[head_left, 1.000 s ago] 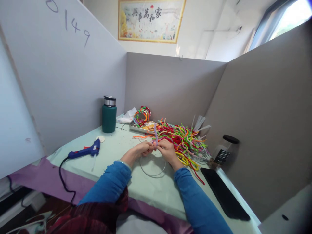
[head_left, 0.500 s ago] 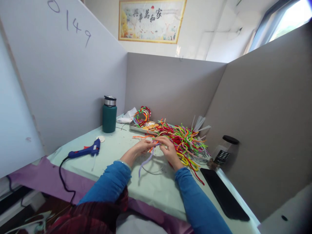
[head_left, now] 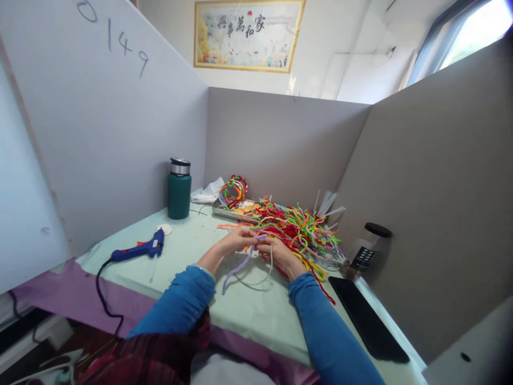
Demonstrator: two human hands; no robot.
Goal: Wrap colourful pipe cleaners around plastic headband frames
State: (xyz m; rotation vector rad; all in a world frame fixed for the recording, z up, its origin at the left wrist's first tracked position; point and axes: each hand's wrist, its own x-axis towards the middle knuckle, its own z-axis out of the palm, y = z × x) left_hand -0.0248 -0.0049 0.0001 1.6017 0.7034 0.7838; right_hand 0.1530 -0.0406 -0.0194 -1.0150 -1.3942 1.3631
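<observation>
My left hand (head_left: 237, 241) is closed in a pinch on a lavender pipe cleaner (head_left: 240, 267), whose long end hangs down toward the table. A short piece of it shows above my fingertips, beside a bit of orange. My right hand (head_left: 280, 255) is closed close by, its fingertips nearly meeting the left ones. A thin grey wire hoop (head_left: 256, 289) rises from the table and runs in front of my right fingers, which appear to grip it; its upper end is partly hidden. Just behind my hands lies a heap of colourful pipe cleaners (head_left: 296, 224).
A metal tray (head_left: 228, 212) holds small pieces and finished-looking coloured hoops (head_left: 233, 192). To the left are a green bottle (head_left: 179, 192) and a blue glue gun (head_left: 140, 250) with its cord. A black phone-like slab (head_left: 366, 321) and a clear jar (head_left: 368, 247) are at right.
My right hand has turned and drawn slightly down, and the grey hoop now stands up in front of its fingers. The lavender pipe cleaner's hanging end has swung left.
</observation>
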